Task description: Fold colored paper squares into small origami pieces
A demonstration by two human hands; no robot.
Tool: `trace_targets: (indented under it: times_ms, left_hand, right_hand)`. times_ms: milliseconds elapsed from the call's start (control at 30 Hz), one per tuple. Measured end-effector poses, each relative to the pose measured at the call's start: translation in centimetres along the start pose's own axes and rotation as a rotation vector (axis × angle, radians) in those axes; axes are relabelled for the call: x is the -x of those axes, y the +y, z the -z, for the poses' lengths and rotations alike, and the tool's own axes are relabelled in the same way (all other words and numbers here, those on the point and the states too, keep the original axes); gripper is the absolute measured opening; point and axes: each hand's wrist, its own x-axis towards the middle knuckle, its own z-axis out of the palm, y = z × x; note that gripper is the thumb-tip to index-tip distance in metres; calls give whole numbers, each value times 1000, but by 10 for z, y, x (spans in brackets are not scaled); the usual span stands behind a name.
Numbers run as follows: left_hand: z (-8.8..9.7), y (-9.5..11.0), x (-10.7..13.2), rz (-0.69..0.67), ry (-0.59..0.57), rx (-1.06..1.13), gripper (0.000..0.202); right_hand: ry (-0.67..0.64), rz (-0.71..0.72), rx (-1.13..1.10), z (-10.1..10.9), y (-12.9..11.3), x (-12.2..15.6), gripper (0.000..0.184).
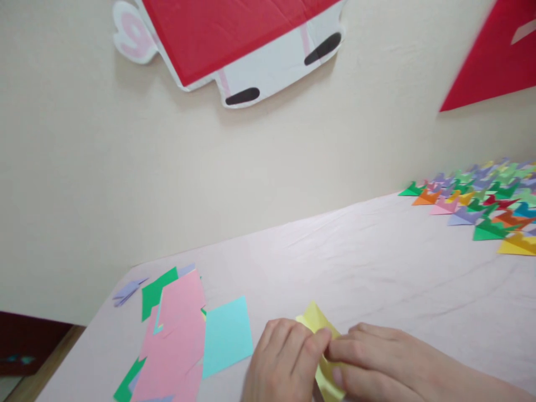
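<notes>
A sheet of yellow origami paper [315, 316], partly folded with raised creases, lies on the table near its front edge. My left hand [282, 357] covers its left side, fingers curled and thumb and fingertips pressed onto the paper. From the right, my right hand [377, 357] grips the same sheet, its fingers meeting my left fingertips at the middle. The two hands hide much of the paper. Just left of my left hand lies a flat turquoise square of paper [228, 335].
Overlapping pink sheets [173, 346] with green and lilac ones lie at the left. Folded lilac paper [129, 291] sits near the table's left edge. Rows of colourful folded paper birds [494, 229] stand at the far right. Behind the table [293, 257] rises a wall with a red-and-white cutout [268, 72].
</notes>
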Motion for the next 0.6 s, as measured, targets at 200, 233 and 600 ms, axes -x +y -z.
trace_targets:
  times_ms: [200,233,600]
  left_hand:
    - [-9,-1,6,44,47,-17,26]
    - [-12,-1,8,57,84,-18,30]
    - [-11,3,3,-1,-28,62,40]
  right_hand:
    - [182,-160,-37,-15,12,8,32]
    - [183,-163,-34,-14,14,9,33]
    - [-2,-92,128,-13,23,7,19]
